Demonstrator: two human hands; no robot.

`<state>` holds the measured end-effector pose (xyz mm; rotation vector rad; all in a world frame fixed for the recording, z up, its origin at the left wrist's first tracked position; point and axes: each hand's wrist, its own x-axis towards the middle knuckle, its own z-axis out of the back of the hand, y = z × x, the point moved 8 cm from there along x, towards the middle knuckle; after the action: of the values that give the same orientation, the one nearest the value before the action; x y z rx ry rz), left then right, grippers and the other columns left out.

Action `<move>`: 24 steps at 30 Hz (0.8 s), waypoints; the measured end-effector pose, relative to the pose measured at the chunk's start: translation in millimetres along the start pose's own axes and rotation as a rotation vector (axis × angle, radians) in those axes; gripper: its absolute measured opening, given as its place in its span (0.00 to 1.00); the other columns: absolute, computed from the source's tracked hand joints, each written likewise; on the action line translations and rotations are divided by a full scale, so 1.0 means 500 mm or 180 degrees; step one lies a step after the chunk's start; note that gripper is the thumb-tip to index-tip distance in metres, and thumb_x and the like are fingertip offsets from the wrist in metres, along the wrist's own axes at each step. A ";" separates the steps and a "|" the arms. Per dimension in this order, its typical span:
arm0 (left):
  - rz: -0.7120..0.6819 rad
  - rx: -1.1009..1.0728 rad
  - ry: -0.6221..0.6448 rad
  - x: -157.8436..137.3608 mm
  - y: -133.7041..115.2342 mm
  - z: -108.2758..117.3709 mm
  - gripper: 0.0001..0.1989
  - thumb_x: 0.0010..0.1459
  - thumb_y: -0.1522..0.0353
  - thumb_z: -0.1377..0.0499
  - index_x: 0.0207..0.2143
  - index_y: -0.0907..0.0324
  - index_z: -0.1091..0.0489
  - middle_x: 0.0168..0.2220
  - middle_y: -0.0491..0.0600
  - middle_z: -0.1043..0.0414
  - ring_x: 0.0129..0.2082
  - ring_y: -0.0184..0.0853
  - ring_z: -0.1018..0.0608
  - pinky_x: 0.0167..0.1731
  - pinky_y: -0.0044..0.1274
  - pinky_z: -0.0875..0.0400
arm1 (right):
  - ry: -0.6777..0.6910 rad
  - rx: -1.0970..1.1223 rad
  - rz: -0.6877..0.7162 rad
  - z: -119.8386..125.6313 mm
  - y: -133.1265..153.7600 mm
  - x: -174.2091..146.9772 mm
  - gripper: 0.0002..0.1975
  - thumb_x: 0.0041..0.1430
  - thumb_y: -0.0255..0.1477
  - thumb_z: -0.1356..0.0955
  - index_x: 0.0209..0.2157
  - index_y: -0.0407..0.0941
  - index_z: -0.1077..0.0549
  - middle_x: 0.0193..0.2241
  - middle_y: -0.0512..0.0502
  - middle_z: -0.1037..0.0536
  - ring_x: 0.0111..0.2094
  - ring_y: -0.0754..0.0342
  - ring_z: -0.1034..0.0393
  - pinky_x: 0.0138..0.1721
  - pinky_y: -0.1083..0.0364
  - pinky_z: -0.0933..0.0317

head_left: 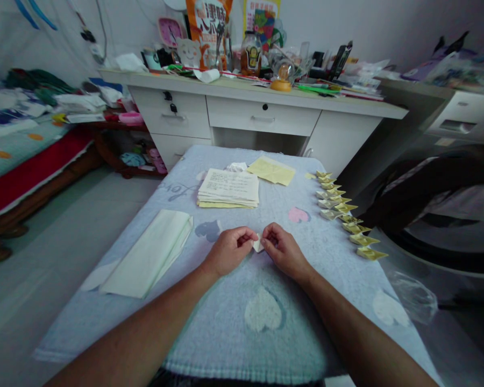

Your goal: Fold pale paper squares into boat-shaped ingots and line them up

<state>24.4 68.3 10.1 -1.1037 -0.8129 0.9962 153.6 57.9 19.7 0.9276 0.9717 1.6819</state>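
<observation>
A small folded piece of pale paper (258, 245) is pinched between my two hands, just above the middle of the cloth-covered table. My left hand (234, 248) grips its left side with thumb and fingers closed. From the right, my right hand (284, 250) is closed on the other side. The fingers hide much of the paper. Beyond them lies a stack of written paper sheets (228, 187), with a loose yellow sheet (271, 170) to its right. A row of several folded paper boats (357, 228) runs along the table's right edge.
A folded pale green sheet (149, 252) lies at the left of the blue cloth (226, 328). Crumpled white tissue (236, 167) sits behind the stack. A cluttered white desk (262, 115) stands beyond the table, and a clear plastic bag (413, 298) hangs at the right edge.
</observation>
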 end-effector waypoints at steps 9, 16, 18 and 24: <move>-0.0434 0.1137 0.0084 -0.009 -0.031 -0.010 0.09 0.49 0.76 0.45 0.31 0.57 0.29 0.23 0.41 0.32 0.22 0.29 0.32 0.27 0.21 0.41 | 0.0380 -0.1502 0.0348 -0.007 0.025 -0.008 0.16 0.44 0.21 0.36 0.38 0.45 0.33 0.33 0.48 0.29 0.39 0.48 0.40 0.43 0.49 0.48; -0.0628 0.1538 0.0232 -0.010 -0.031 -0.016 0.13 0.48 0.77 0.44 0.37 0.56 0.30 0.30 0.44 0.29 0.30 0.33 0.28 0.32 0.23 0.38 | 0.0434 -0.1612 0.0375 -0.012 0.021 -0.008 0.17 0.46 0.21 0.36 0.40 0.45 0.32 0.37 0.47 0.28 0.41 0.48 0.41 0.44 0.49 0.49; -0.0659 0.1664 0.0264 -0.010 -0.027 -0.015 0.14 0.50 0.76 0.42 0.39 0.55 0.29 0.32 0.45 0.29 0.33 0.34 0.27 0.35 0.23 0.37 | 0.0470 -0.1696 0.0364 -0.014 0.019 -0.008 0.17 0.47 0.22 0.35 0.41 0.45 0.31 0.37 0.46 0.29 0.42 0.48 0.42 0.45 0.49 0.49; -0.0810 0.1942 0.0245 -0.009 -0.021 -0.010 0.09 0.55 0.71 0.40 0.39 0.54 0.25 0.38 0.48 0.29 0.38 0.36 0.25 0.39 0.24 0.34 | 0.0413 -0.1888 0.0337 -0.012 0.016 -0.008 0.15 0.49 0.25 0.32 0.41 0.45 0.29 0.40 0.44 0.32 0.44 0.46 0.43 0.45 0.48 0.48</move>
<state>29.9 61.2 18.5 -0.4964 -0.5154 0.8941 146.3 51.3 23.7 0.4824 0.4553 1.9822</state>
